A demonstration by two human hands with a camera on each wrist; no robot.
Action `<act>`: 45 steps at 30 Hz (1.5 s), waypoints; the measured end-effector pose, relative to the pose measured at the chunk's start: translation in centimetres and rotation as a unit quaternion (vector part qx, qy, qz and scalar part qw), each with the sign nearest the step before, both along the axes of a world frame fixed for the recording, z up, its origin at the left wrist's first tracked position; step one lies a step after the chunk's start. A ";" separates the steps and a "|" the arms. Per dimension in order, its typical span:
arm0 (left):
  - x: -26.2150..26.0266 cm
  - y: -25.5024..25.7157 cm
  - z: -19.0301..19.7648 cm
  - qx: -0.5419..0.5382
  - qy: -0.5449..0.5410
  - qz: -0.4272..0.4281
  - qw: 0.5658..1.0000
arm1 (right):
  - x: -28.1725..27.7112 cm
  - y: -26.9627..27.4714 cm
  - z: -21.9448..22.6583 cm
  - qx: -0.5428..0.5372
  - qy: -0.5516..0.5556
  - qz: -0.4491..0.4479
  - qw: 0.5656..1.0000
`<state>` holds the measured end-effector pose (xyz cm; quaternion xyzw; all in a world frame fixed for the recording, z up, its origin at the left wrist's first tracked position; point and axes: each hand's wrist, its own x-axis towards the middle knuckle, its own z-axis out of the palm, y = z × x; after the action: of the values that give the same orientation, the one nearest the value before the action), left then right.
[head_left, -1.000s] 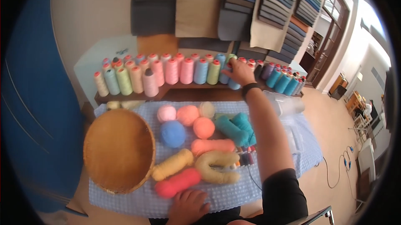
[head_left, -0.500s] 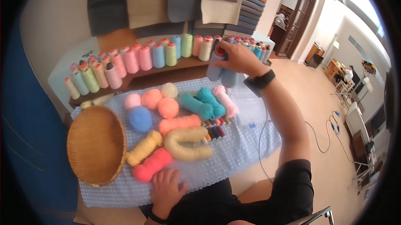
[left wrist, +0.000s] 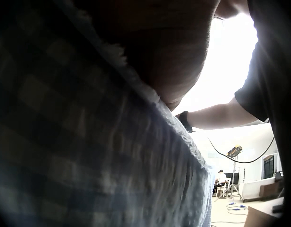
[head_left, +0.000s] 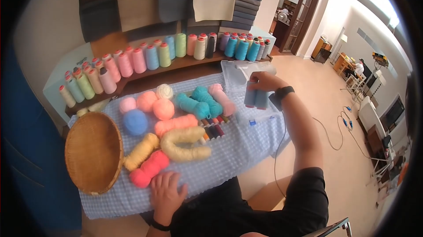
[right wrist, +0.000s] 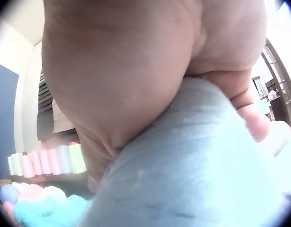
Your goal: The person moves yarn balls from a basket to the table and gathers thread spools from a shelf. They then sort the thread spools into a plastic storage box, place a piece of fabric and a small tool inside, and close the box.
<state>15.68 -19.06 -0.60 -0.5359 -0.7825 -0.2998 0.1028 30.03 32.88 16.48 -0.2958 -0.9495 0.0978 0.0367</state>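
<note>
In the head view my right hand grips two blue-grey thread cones from above, over the clear plastic case at the table's right. The right wrist view shows my fingers curled round a pale blue cone close up. My left hand rests with spread fingers on the checked cloth at the front edge, just below a red yarn skein. In the left wrist view, the cloth's frayed edge runs beside that hand.
A round wicker basket stands at the left. Yarn balls, skeins and small spools lie mid-table. Rows of thread cones line the shelf behind. A clear case lies at the right; a cable hangs past the table edge.
My right hand has taken two blue-grey cones off the shelf and carried them right and toward me, over the clear case. My left hand stays at the front edge. The head view has turned right.
</note>
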 end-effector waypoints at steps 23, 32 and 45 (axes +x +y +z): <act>-0.2 -0.1 0.4 0.001 -0.007 -0.012 1.000 | -5.2 -14.7 -5.0 -0.214 -0.062 0.240 0.945; -0.2 -0.1 0.2 -0.001 -0.008 -0.012 1.000 | -5.8 -15.5 -7.2 -0.154 0.029 0.274 0.949; -0.3 0.0 0.4 -0.004 -0.009 -0.015 1.000 | -4.5 -16.7 -8.4 0.058 0.145 0.259 0.953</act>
<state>15.43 -19.08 -0.19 -0.5454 -0.7764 -0.3031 0.0886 25.52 16.23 8.11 -0.0193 -0.9819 0.0907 0.1650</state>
